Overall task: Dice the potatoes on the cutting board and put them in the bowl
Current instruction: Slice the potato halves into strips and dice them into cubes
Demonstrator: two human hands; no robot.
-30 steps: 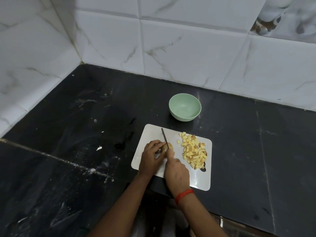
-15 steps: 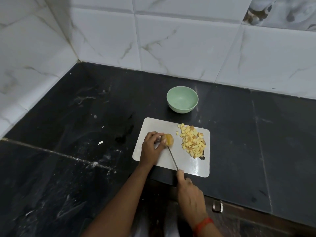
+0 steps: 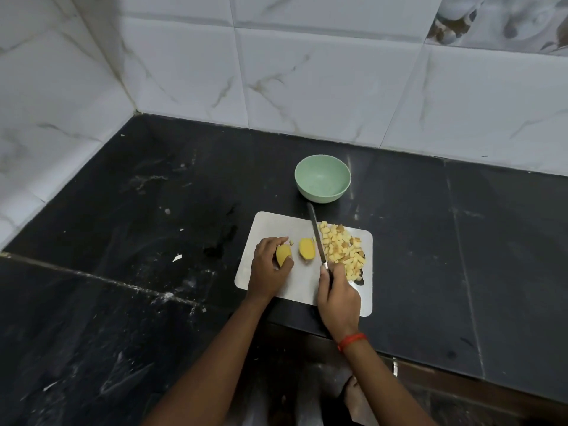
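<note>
**A:** So, where do the potatoes stand?

**B:** All are on the cutting board. One potato half is at the board's left side, with the fingers of the left grip curled round it. The free half lies near the board's middle, its yellow cut face seemingly upward. A pile of dice covers the board's right part.

**A:** And the knife?

**B:** The right grip is clamped on the handle of the knife, at the board's near right. The blade points toward the board's far edge, running between the free half and the pile.

**A:** The bowl?

**B:** The green bowl stands on the dark bench just beyond the board's far edge. Nothing shows inside it.

**A:** How should this cut go?

**B:** By my judgement, lay one half with its flat face down, so it cannot rock. Tuck the fingertips back from the blade. Slice planks, then strips, then crosswise, matching the pile's size. Leave the pile undisturbed at the board's right, so no dice spill onto the bench. Filling the bowl looks like a later step.
</note>
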